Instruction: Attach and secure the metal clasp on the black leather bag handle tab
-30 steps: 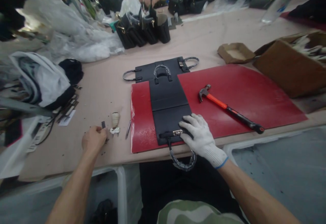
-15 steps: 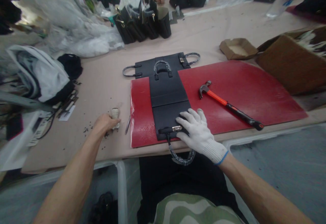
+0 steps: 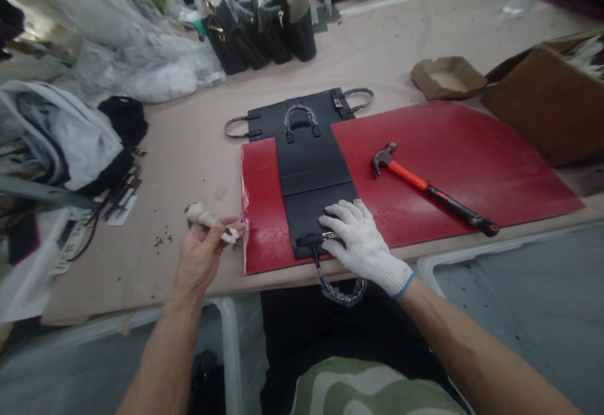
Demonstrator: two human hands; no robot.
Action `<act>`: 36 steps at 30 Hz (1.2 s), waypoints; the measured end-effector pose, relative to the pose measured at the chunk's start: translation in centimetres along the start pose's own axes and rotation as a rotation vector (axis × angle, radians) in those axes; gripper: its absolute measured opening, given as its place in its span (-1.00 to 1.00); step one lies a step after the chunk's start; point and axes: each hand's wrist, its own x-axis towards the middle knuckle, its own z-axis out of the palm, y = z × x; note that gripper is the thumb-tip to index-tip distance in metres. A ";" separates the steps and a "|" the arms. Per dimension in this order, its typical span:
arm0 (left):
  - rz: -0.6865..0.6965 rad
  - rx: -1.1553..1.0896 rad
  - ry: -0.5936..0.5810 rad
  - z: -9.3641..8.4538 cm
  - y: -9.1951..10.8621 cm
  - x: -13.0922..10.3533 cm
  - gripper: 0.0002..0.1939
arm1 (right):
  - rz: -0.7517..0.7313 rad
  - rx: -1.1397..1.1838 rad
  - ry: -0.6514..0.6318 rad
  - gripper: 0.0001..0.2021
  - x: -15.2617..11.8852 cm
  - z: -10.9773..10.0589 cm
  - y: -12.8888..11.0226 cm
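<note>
My bare left hand [image 3: 207, 245] is closed round a pale wrapped tool [image 3: 205, 217], just left of the red board [image 3: 262, 214]. Its fingertips are near a thin metal rod [image 3: 240, 220], partly hidden; whether they grip it cannot be made out. My right hand [image 3: 356, 239], in a white glove, lies with fingers spread on the lower black leather panel [image 3: 316, 179], beside a metal clasp [image 3: 329, 235]. A wrapped handle [image 3: 346, 294] hangs over the table's front edge. On the board's right part rests a claw hammer [image 3: 425, 185] with an orange and black handle.
A small cardboard tray [image 3: 448, 77] and a larger brown box [image 3: 547, 104] stand at the right. Black bags [image 3: 264, 34] and plastic wrap [image 3: 155, 69] are at the back. Dark cloth [image 3: 123, 119] and tools lie left. Another person's hands show at the far top.
My left hand has lifted the wrapped tool from upright to lying slanted and moved right, to the rod beside the board. My right hand stays on the panel. The view has shifted slightly.
</note>
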 end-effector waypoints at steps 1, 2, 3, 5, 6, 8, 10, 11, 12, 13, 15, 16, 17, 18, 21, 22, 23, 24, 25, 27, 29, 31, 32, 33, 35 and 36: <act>0.012 -0.070 -0.005 1.5 -0.5 -1.0 -0.47 | 0.001 0.002 0.002 -0.60 0.0 0.0 0.0; 0.029 -0.128 -0.010 3.1 -1.1 -1.8 -0.48 | 0.002 0.004 0.001 -0.60 0.0 0.0 0.0; 0.050 -0.176 -0.018 4.5 -1.8 -2.4 -0.49 | 0.001 0.005 -0.001 -0.59 0.0 0.1 0.0; 0.093 -0.227 -0.049 6.9 -3.5 -3.1 -0.51 | 0.000 0.005 -0.003 -0.59 0.0 0.1 0.0; 0.108 -0.226 -0.079 7.7 -4.2 -3.2 -0.53 | 0.000 0.005 -0.003 -0.59 0.1 0.1 0.0; 0.139 -0.185 -0.141 8.5 -5.5 -3.2 -0.56 | 0.004 0.009 -0.002 -0.60 0.1 0.1 0.0; 0.171 -0.107 -0.178 8.4 -6.0 -3.2 -0.58 | 0.007 0.015 -0.006 -0.60 0.1 0.1 0.0; 0.184 -0.067 -0.181 8.2 -6.1 -3.2 -0.58 | 0.009 0.018 -0.008 -0.60 0.1 0.1 0.0; 0.191 -0.031 -0.179 7.9 -6.0 -3.2 -0.59 | 0.010 0.021 -0.010 -0.60 0.1 0.1 0.0; 0.194 0.002 -0.178 7.6 -5.9 -3.2 -0.60 | 0.013 0.023 -0.010 -0.60 0.1 0.1 0.0; 0.194 0.052 -0.175 7.1 -5.7 -3.3 -0.63 | 0.019 0.028 -0.008 -0.60 0.1 0.1 0.1; 0.198 0.069 -0.170 6.9 -5.6 -3.3 -0.64 | 0.021 0.031 -0.008 -0.60 0.1 0.1 0.1; 0.203 0.081 -0.162 6.7 -5.7 -3.4 -0.66 | 0.023 0.033 -0.010 -0.60 0.1 0.2 0.2; 0.206 0.083 -0.154 6.6 -5.8 -3.4 -0.67 | 0.024 0.036 -0.013 -0.60 0.1 0.2 0.2; 0.206 0.021 -0.150 6.8 -6.3 -3.7 -0.71 | 0.020 0.040 -0.022 -0.62 0.0 0.2 0.3; 0.206 -0.009 -0.159 6.9 -6.4 -3.7 -0.73 | 0.018 0.036 -0.023 -0.63 0.1 0.2 0.3; 0.209 -0.035 -0.171 7.1 -6.4 -3.7 -0.75 | 0.015 0.031 -0.021 -0.66 0.1 0.2 0.3; 0.216 -0.051 -0.184 7.3 -6.4 -3.7 -0.76 | 0.012 0.026 -0.018 -0.68 0.1 0.2 0.3; 0.226 -0.057 -0.196 7.5 -6.4 -3.7 -0.77 | 0.010 0.021 -0.015 -0.70 0.1 0.2 0.2; 0.246 -0.056 -0.214 7.8 -6.2 -3.5 -0.79 | 0.007 0.017 -0.014 -0.74 0.2 0.2 0.2; 0.257 -0.058 -0.219 8.1 -6.0 -3.3 -0.80 | 0.006 0.010 -0.021 -0.76 0.2 0.3 0.3; 0.254 -0.065 -0.221 8.2 -6.0 -3.1 -0.82 | 0.009 0.001 -0.030 -0.77 0.2 0.4 0.3; 0.251 -0.066 -0.226 8.2 -6.0 -3.1 -0.82 | 0.010 -0.001 -0.031 -0.78 0.2 0.5 0.3; 0.247 -0.065 -0.231 8.2 -6.0 -3.1 -0.82 | 0.012 -0.002 -0.031 -0.78 0.2 0.5 0.4; 0.241 -0.052 -0.238 8.2 -5.9 -3.2 -0.81 | 0.018 0.002 -0.030 -0.78 0.1 0.5 0.4; 0.239 -0.040 -0.240 8.2 -5.8 -3.2 -0.81 | 0.020 0.009 -0.027 -0.78 0.1 0.5 0.4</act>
